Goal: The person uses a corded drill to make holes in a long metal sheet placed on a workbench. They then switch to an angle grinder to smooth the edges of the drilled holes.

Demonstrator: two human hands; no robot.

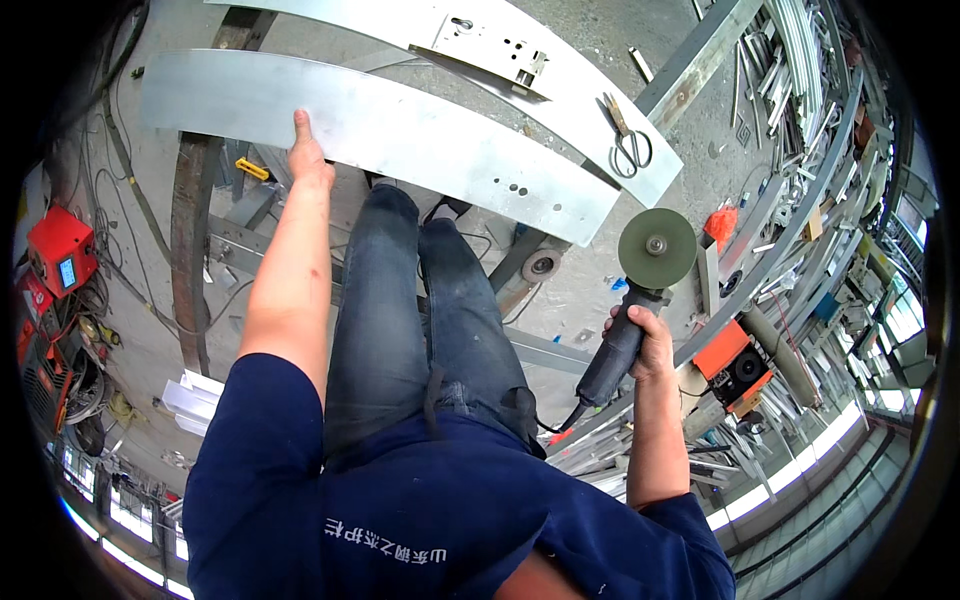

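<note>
A long, pale metal panel [400, 118] lies across steel beams, with several small holes near its right end. My left hand [308, 160] is closed on its near edge, thumb on top; the fingers underneath are hidden. In my right hand [653, 345] is a dark angle grinder [608, 362], gripped round its body. Its green disc [640, 265] faces up, beyond the panel's right end and apart from it. Behind lies a second metal panel [575, 112], bearing a pair of scissors [628, 145] and a punched metal plate [490, 55].
Steel beams [190, 240] support the panels. Another grinder disc [541, 265] shows beside my legs. A yellow-handled tool [252, 168] lies left of my left hand. A red machine [62, 252] stands at far left among cables. Metal strips [800, 60] are piled at the right.
</note>
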